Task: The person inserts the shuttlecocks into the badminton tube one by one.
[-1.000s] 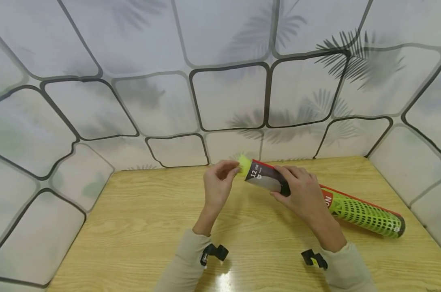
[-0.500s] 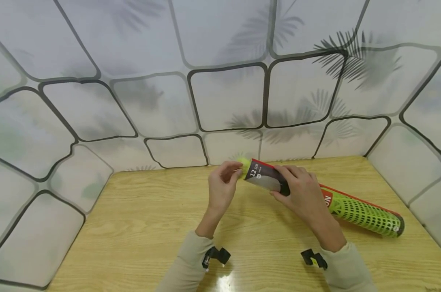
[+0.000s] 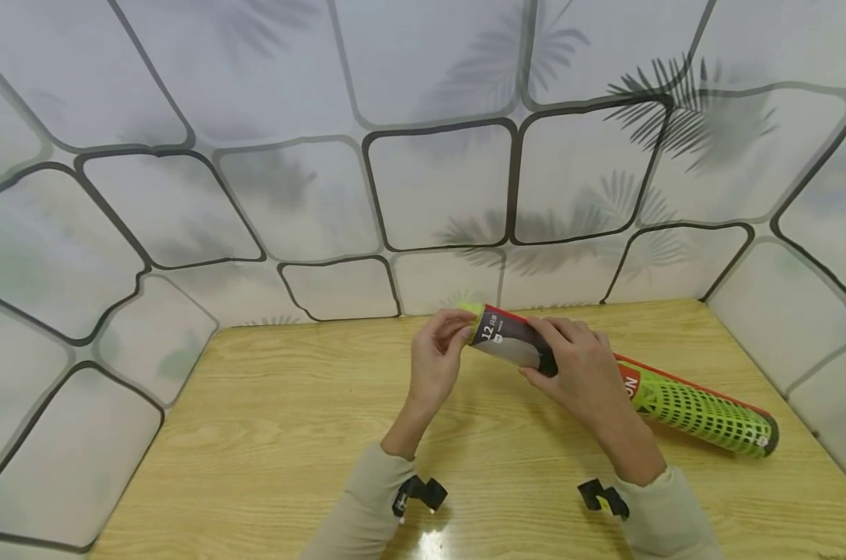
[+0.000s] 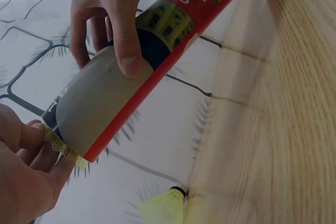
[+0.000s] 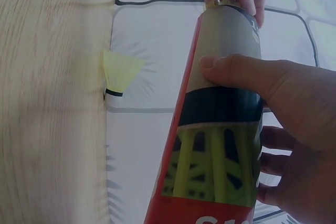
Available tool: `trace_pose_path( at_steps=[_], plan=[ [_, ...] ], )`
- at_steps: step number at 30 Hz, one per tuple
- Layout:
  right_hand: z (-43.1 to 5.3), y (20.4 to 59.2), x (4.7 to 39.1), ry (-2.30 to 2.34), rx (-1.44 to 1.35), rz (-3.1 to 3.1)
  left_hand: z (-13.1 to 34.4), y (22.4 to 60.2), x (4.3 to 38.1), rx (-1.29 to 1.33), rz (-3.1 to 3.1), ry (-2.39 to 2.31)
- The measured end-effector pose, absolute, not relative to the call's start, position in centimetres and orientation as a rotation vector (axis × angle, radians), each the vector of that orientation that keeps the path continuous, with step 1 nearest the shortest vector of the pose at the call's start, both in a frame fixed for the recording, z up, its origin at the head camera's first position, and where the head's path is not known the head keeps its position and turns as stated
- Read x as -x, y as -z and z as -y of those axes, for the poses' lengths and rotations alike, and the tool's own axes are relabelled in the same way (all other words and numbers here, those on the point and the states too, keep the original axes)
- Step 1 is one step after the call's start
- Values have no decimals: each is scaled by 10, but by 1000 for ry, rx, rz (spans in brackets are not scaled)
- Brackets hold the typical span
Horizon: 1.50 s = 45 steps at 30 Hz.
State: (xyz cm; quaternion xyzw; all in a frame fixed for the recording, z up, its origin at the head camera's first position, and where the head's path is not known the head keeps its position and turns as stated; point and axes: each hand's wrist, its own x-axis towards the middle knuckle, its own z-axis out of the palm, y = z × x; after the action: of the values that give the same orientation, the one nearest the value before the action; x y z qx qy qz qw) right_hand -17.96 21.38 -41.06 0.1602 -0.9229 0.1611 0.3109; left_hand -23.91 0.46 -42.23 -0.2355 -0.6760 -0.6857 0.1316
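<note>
My right hand (image 3: 582, 369) grips a printed shuttlecock tube (image 3: 703, 408) round its upper part, thumb on the near side. The tube slants, its far right end low over the table and its mouth raised toward the left. At that mouth, my left hand (image 3: 437, 356) pinches the skirt rim of a yellow shuttlecock (image 4: 64, 149) between thumb and fingers. Most of this shuttlecock is hidden inside the tube; only the rim shows in both wrist views. Another yellow shuttlecock (image 5: 122, 72) with a white base and dark band lies at the table's back edge, apart from both hands.
A wooden table (image 3: 276, 435) stretches under both arms. Behind it and at both sides rise pale walls (image 3: 437, 187) with a dark stone-like outline pattern and leaf prints. Black straps with small devices sit on both wrists.
My left hand has shifted right, toward the tube's mouth, and the yellow shuttlecock has slid deeper inside, so less of it shows. My right hand and the tube have stayed nearly still.
</note>
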Motion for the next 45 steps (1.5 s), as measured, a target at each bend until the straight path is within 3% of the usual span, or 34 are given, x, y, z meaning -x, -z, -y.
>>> trace_pose_path(
  at_steps=[15, 35, 45],
  plan=[
    [-216, 406, 176, -431, -402, 2455, -12, 425, 228, 848, 2049, 2012],
    [-226, 404, 178, -451, -337, 2484, -1, 428, 242, 951, 2008, 2041],
    [-236, 402, 178, -485, -308, 2426, 1, 460, 266, 568, 2179, 1979]
  ],
)
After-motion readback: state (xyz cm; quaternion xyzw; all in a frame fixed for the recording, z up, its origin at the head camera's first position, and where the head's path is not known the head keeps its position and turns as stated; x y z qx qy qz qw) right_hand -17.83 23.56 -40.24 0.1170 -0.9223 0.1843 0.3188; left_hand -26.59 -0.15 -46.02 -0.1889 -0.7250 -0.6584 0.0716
